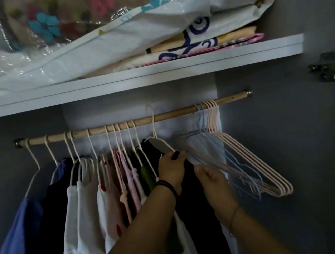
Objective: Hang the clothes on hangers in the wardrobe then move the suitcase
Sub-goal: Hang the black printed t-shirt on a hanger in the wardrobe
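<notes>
Head view: a black garment held on its hanger at the wardrobe [294, 128] rod.
Under the shelf [132, 77], hung clothes [81, 195] fill the left of the rod [171, 114]. Just right of them is the black garment [195, 210] on a white hanger [160, 141], its hook above the rod. The left hand [172, 167] grips the hanger's shoulder. The right hand [209, 178], curled beside the empty hangers [256, 167], may pinch the garment; too dim to tell.

Across the top, a flowered plastic storage bag [81, 30] slumps over folded linens [203, 43]; a dark hinge [326, 67] sits far right.
</notes>
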`<state>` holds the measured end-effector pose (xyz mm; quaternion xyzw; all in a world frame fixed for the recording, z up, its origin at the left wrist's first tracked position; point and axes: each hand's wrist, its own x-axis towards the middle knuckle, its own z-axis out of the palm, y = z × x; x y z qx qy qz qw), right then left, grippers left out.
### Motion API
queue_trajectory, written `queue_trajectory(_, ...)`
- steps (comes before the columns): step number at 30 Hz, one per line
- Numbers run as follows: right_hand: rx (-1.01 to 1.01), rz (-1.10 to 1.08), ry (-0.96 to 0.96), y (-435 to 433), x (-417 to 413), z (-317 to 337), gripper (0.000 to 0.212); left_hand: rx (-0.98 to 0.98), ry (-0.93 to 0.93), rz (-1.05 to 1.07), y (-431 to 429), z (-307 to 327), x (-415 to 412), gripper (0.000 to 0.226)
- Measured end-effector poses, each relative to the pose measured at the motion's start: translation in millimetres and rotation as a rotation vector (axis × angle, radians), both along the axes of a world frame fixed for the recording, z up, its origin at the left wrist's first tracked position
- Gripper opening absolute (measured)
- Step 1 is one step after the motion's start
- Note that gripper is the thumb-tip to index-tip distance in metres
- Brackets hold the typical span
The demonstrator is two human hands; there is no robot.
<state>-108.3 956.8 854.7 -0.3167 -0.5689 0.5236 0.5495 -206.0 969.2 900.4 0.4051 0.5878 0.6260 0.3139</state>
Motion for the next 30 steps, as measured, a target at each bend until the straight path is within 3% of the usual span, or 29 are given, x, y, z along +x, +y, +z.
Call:
queue_trajectory(7, -0.055, 0.047, -0.002, -3.0, -9.8, -17.0, 0.031, -0.063, 0.032, -0.052, -1.8, -18.2, -17.3, 0.022)
queue_trajectory(10, -0.075, 0.084, 0.019, -10.4, -9.1, -19.3, 0.029, -0.073, 0.049, -0.137, -11.2, -19.2, -18.0, 0.011)
queue_trajectory(12, -0.064, 0.088, -0.003, -16.8, -7.5, -18.9, 0.026, -0.065, 0.050, -0.184, -18.3, -18.6, -18.3, 0.025)
queue_trajectory(14, -0.032, 0.062, -0.070, -23.6, -6.7, -18.0, 0.023, -0.029, 0.069, -0.213, -27.9, -18.1, -18.2, 0.029)
queue_trajectory(18, 0.088, -0.113, -0.317, -33.6, -5.7, -21.0, 0.012, -0.023, 0.161, -0.177, -52.9, -17.2, -17.0, 0.011)
queue_trajectory(19, 0.102, -0.152, -0.369, -38.4, -5.4, -20.4, 0.013, -0.014, 0.179, -0.165, -61.2, -15.7, -15.9, 0.003)
queue_trajectory(21, 0.109, -0.207, -0.403, -50.9, -4.4, -17.4, 0.027, 0.018, 0.185, -0.155, -75.7, -16.5, -15.4, 0.020)
queue_trajectory(23, 0.127, -0.242, -0.416, -65.5, -2.9, -13.2, 0.033, 0.034, 0.205, -0.144, -89.8, -20.6, -18.5, 0.015)
queue_trajectory(26, 0.145, -0.256, -0.446, -87.7, -1.8, -8.0, 0.034, 0.026, 0.266, -0.096, -114.1, -24.8, -24.0, 0.036)
queue_trajectory(30, 0.222, -0.239, -0.470, -116.3, -5.8, -2.0, 0.037, 0.038, 0.269, -0.029, -156.5, -27.2, -35.7, 0.014)
